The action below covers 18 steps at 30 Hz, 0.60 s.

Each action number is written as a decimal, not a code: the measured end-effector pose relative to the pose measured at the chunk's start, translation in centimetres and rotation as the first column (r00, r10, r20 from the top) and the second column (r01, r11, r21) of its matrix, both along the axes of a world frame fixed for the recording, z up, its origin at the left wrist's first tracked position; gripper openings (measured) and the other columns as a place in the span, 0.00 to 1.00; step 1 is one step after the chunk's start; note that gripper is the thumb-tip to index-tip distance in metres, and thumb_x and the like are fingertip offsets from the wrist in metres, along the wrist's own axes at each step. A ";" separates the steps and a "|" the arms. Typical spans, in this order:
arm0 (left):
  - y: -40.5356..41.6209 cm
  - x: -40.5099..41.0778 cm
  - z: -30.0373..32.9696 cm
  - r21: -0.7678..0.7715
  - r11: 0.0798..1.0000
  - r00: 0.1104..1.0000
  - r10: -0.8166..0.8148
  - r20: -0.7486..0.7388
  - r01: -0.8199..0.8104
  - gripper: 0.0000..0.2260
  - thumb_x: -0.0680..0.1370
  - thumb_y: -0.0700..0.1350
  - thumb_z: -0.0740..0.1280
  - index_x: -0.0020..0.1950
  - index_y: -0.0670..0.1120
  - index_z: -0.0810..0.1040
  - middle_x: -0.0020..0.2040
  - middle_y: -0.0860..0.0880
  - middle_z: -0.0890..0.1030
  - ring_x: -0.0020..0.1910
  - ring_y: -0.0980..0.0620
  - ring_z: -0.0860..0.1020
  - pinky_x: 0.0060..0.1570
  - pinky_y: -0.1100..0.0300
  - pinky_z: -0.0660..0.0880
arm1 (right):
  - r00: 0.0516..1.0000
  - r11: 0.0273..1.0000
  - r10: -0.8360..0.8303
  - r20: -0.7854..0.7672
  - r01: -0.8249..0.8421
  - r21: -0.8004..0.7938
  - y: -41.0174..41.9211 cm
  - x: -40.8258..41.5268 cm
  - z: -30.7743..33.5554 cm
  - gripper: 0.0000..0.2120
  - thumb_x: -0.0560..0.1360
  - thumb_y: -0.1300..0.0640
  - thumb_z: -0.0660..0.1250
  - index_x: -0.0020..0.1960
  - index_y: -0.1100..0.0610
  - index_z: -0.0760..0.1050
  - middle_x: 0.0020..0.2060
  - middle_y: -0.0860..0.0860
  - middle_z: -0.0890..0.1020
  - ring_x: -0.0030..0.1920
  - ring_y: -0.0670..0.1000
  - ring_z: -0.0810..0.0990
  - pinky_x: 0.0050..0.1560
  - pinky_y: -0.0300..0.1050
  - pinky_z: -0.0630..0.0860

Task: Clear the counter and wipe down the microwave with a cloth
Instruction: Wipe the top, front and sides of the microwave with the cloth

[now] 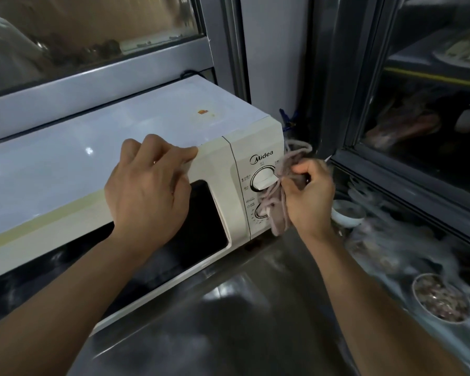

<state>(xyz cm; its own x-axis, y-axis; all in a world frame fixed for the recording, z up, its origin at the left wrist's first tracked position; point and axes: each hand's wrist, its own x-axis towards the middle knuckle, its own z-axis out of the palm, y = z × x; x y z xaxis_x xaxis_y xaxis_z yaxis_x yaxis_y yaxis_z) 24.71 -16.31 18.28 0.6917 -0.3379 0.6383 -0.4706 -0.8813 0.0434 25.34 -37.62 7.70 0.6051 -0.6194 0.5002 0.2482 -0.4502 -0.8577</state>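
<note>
A white microwave (pixel 98 158) stands on a steel counter (pixel 228 308), its dark door window facing me and two dials on the right panel. My left hand (pixel 147 185) rests on the top front edge of the door, fingers curled over the rim. My right hand (pixel 310 194) grips a crumpled greyish-pink cloth (pixel 278 210) and presses it against the control panel beside the upper dial (pixel 263 179). The lower dial is partly hidden by the cloth.
A small orange stain (pixel 202 112) marks the microwave top. Behind it runs a window frame (pixel 92 85). To the right, a glass display case (pixel 418 131) holds bowls of food, among them a white bowl (pixel 347 213) and a filled bowl (pixel 442 299).
</note>
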 end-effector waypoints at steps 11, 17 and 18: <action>0.1 0.0 0.0 -0.007 1.000 1.000 -0.013 -0.005 0.013 0.14 0.72 0.38 0.64 0.55 0.48 0.81 0.45 0.47 0.77 0.45 0.42 0.72 0.31 0.68 0.52 | 0.991 0.993 -0.085 -0.106 0.076 -0.088 7.5 -2.8 -0.9 0.06 0.69 0.72 0.65 0.43 0.65 0.77 0.52 0.55 0.73 0.52 0.53 0.77 0.53 0.38 0.75; 0.2 -0.1 0.0 0.011 1.000 1.000 -0.024 0.006 0.024 0.15 0.73 0.38 0.64 0.56 0.48 0.81 0.46 0.47 0.77 0.45 0.42 0.72 0.32 0.69 0.51 | 0.991 0.995 -0.017 -0.130 0.004 -0.104 5.7 -2.7 -1.3 0.05 0.71 0.71 0.66 0.44 0.66 0.79 0.52 0.58 0.75 0.50 0.55 0.78 0.51 0.43 0.77; 0.2 0.0 0.0 0.011 1.000 1.000 -0.024 0.005 0.024 0.15 0.73 0.38 0.64 0.56 0.48 0.81 0.46 0.47 0.77 0.45 0.42 0.72 0.32 0.69 0.51 | 0.988 0.997 -0.055 -0.144 0.047 -0.064 4.7 -2.3 -1.2 0.05 0.70 0.71 0.66 0.43 0.66 0.79 0.51 0.59 0.76 0.49 0.55 0.78 0.50 0.36 0.76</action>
<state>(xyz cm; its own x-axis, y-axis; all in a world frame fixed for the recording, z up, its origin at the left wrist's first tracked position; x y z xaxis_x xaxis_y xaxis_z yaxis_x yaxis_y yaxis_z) 24.67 -16.09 18.29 0.6799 -0.3612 0.6382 -0.4914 -0.8704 0.0310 23.09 -32.97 6.54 0.6427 -0.6226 0.4464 0.0979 -0.5112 -0.8539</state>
